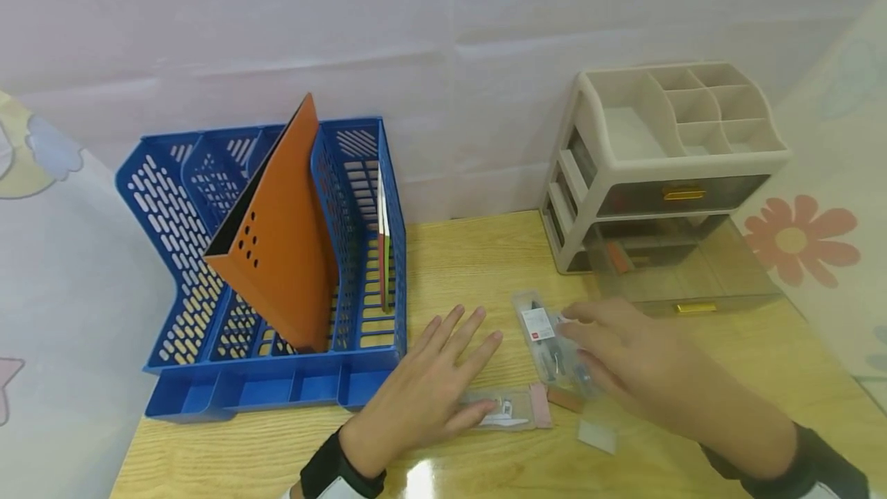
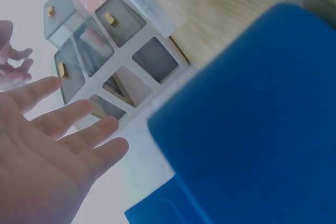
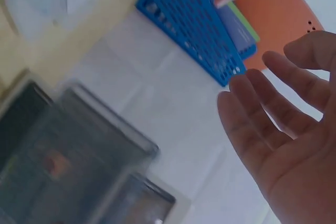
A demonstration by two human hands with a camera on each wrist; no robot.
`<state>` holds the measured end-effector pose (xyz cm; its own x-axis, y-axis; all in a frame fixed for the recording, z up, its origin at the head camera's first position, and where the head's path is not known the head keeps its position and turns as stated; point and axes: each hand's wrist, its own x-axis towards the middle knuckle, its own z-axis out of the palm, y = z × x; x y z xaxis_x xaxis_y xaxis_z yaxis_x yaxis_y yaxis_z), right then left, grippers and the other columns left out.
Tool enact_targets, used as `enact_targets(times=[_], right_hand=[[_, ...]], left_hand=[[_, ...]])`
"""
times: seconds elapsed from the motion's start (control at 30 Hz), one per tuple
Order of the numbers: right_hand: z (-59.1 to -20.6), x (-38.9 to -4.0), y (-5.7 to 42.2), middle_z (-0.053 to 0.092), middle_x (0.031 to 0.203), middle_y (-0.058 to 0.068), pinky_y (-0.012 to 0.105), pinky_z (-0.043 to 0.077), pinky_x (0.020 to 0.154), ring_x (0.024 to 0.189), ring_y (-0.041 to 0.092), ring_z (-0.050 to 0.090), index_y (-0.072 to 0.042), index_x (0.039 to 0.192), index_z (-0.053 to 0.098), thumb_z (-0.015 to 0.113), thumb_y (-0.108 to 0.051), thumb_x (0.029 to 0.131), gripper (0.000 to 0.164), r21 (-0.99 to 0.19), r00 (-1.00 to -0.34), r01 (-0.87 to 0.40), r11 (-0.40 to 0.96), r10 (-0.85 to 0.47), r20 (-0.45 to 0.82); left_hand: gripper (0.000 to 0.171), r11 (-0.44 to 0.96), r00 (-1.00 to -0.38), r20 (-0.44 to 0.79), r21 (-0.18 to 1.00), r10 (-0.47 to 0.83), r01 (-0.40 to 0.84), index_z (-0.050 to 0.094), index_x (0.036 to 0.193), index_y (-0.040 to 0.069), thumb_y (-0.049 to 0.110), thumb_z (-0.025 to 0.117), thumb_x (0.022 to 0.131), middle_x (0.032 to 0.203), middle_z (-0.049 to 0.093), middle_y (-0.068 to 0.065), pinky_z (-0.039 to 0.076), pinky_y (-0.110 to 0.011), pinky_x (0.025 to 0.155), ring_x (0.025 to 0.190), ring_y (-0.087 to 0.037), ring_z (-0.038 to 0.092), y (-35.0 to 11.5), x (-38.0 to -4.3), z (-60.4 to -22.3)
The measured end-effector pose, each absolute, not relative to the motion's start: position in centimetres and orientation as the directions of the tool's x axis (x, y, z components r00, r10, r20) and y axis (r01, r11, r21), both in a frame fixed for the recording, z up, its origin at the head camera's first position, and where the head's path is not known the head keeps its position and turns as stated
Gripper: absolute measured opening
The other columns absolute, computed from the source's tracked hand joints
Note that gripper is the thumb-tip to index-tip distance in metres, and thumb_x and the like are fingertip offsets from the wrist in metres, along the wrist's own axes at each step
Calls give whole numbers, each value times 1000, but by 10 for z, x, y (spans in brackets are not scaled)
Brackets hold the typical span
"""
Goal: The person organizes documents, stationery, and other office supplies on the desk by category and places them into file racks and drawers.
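the left hand (image 1: 433, 380) lay flat with fingers spread at the lower centre of the frame, over a flat clear plastic packet with a pink end strip (image 1: 511, 418). to its right, the right hand (image 1: 637, 356) hovered, fingers apart and loosely bent, beside a slim clear plastic packet with a white label (image 1: 537, 324); its palm looked bare, though whether the fingertips touched the plastic was hard to tell. a small brown block (image 1: 566, 399) and a small whitish rectangular piece (image 1: 596, 437) lay near, all within easy reach.

at upper right, the cream plastic drawer unit (image 1: 696, 169) had one transparent drawer (image 1: 744, 303) pulled out, which probably left its inside reachable. at left, a blue perforated plastic rack (image 1: 312, 363) propped a tall orange folder (image 1: 291, 252) at a slant, likely because its compartment was wider than the folder.

the pale wood-grain tabletop (image 1: 478, 268) met a creased white cloth backdrop (image 1: 478, 122).
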<state>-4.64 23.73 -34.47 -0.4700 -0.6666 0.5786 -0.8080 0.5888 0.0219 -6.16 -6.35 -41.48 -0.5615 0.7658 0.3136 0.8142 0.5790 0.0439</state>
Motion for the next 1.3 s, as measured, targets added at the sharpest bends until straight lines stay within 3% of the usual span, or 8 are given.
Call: enact_targets(times=[0.23,0.4,0.47,0.53,0.63,0.8,1.03,1.3], right_hand=[[-383,-40,232,72,108,6,33,62,78,97,22,73,-8,105,73,33,-42,112,53,-36,-550,-790,612,-683,481],[-404,-33,228,71,102,1,27,62,75,88,16,71,-9,104,73,33,-46,111,55,-77,-563,-794,602,-683,466],[-411,-30,225,71,103,0,27,61,75,88,15,70,-10,105,74,51,-39,108,37,-95,-580,-789,608,-684,443],[-416,-26,222,70,108,0,30,62,78,93,16,69,-11,108,73,71,-34,98,25,-116,-609,-776,620,-689,393],[-423,-20,218,69,117,1,37,62,86,103,20,68,-12,115,71,89,-30,73,49,-121,-654,-749,651,-698,292],[-432,-14,214,66,119,-2,35,60,88,104,17,64,-15,117,69,89,-34,71,54,-83,-678,-731,677,-708,196],[-442,-15,210,69,115,-3,34,59,89,103,16,65,-11,120,69,87,-38,72,58,-26,-669,-731,682,-707,229],[-446,-15,207,70,116,0,35,59,90,103,17,65,-7,121,69,87,-36,75,57,-53,-710,-694,718,-671,216]], left_hand=[[77,581,-587,251,104,770,807,41,159,19,62,59,98,165,36,-16,36,-55,122,151,-41,37,-56,-62,-420],[75,582,-588,220,98,778,807,41,159,20,64,54,99,165,36,-16,38,-55,120,151,-41,37,-53,-61,-423],[75,587,-591,207,90,779,805,41,159,20,65,52,99,166,36,-16,37,-54,121,151,-41,37,-51,-61,-424],[74,591,-595,196,81,780,802,42,158,20,65,52,100,166,36,-16,36,-53,122,151,-41,37,-50,-60,-424],[73,598,-599,186,69,779,799,44,157,19,65,51,100,165,37,-15,37,-53,121,151,-40,37,-49,-59,-424],[73,603,-605,177,73,776,795,45,156,18,64,51,101,165,38,-15,39,-53,120,150,-40,40,-48,-58,-425],[73,603,-608,171,84,776,793,46,156,17,63,54,100,164,39,-15,40,-54,119,149,-39,41,-46,-58,-426],[72,605,-605,188,63,774,793,49,153,16,64,53,99,162,43,-14,41,-53,119,148,-39,42,-45,-56,-429]])
